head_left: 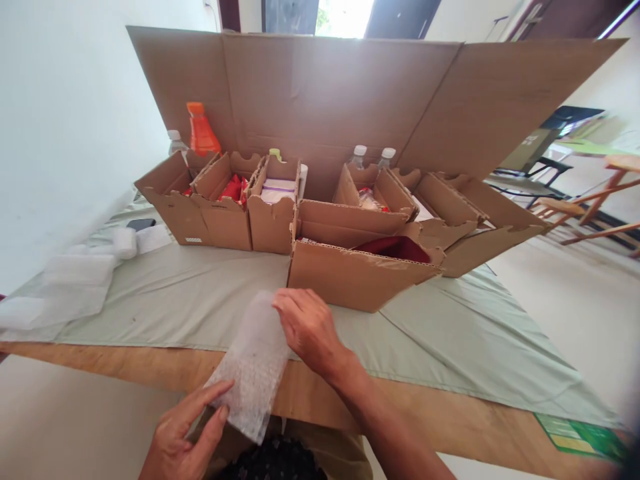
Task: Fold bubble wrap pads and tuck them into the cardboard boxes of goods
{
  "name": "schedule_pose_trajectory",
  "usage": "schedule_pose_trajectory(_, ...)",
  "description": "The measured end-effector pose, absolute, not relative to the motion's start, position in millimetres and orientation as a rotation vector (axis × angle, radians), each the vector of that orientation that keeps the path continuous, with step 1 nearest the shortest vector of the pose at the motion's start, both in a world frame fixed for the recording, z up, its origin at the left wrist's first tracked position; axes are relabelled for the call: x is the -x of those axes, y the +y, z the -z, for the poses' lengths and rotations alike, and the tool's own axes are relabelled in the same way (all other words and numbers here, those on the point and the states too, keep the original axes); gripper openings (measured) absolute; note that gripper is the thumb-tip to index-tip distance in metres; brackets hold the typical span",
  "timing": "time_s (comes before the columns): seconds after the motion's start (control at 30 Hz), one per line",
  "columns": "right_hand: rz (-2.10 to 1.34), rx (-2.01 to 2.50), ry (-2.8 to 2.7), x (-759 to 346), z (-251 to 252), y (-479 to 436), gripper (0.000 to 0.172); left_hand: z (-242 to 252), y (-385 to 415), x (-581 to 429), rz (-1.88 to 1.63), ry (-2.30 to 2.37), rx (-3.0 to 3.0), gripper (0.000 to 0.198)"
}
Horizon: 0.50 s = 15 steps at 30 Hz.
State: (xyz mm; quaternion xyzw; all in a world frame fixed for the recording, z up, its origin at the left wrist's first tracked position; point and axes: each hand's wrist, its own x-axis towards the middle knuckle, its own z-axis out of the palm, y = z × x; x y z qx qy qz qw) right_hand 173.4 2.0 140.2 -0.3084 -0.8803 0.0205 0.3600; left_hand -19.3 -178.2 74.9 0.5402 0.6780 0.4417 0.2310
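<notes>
A flat, translucent strip of bubble wrap point(253, 360) slants across the table's front edge, its lower end hanging over my lap. My right hand point(310, 327) pinches its upper right edge, with the fingers curled in. At the lower left edge, my left hand point(187, 427) has it between the thumb and fingers. Just beyond my right hand stands a cardboard bin point(345, 277) with a dark red item point(395, 248) inside.
More cardboard bins point(220, 223) line the back, several holding packets. Behind them rises a tall cardboard panel point(340, 100). An orange bottle point(203, 133) stands at the left. Folded bubble wrap point(75, 273) and a dark phone-like object point(141, 224) lie on the green cloth point(185, 293).
</notes>
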Motion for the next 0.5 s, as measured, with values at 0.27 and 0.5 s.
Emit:
schedule_pose_trajectory(0.27, -0.315, 0.826, -2.344, -180.7, -138.1, -2.4, 0.034, -84.2, -140.1, 16.2, -1.100, 1.626, -1.021, 0.065)
schedule_pose_trajectory(0.5, -0.618, 0.862, -2.403, -206.9, -103.6, -54.1, 0.058, -82.5, -142.7, 15.7, -0.990, 1.527, -1.102, 0.057)
